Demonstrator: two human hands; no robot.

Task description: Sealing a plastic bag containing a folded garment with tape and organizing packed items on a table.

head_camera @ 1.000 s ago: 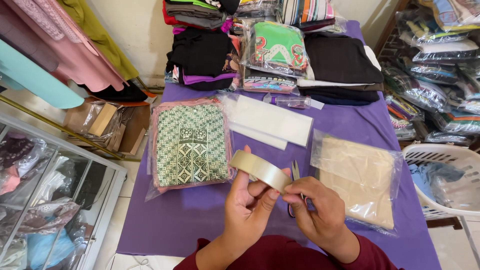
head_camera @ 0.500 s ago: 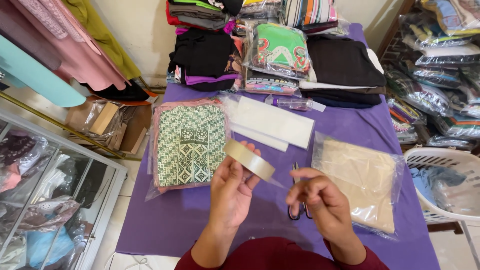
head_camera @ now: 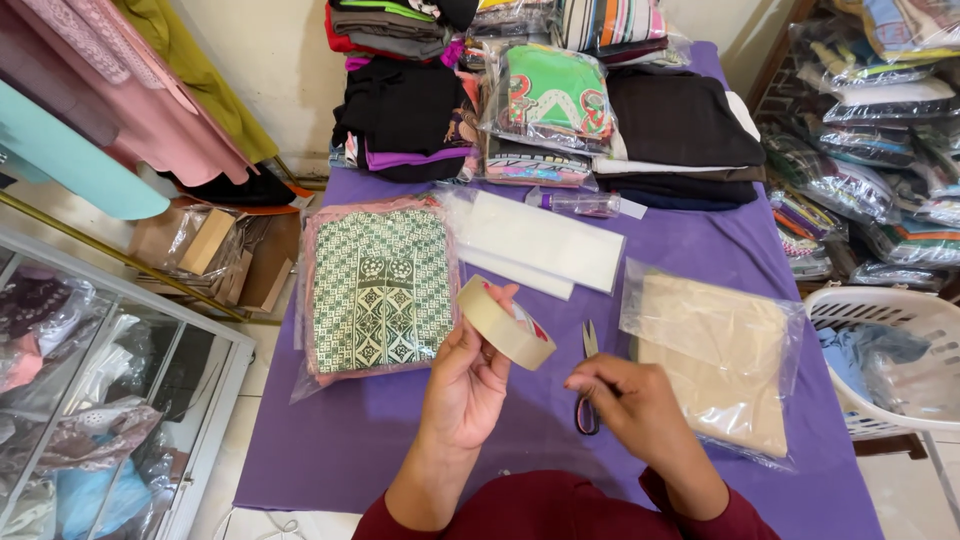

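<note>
Head view: left hand (head_camera: 465,385) is clamped on a light, stiff tape roll (head_camera: 506,323) by its rim (best hold, the sticky end clings), while right hand (head_camera: 635,405), at 4 o'clock, pinches scissors (head_camera: 587,385) above the purple desk (head_camera: 700,240).

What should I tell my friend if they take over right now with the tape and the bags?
Left hand: holds the roll of tape up above the purple table.
Right hand: fingers pinched together near the scissors; whether it grips a tape end is too small to tell.
Green patterned bag lies left of the hands, beige bag to the right, white sheets behind.
Done: tape roll is picked up.
Left: no tape shows on either bag yet.
</note>
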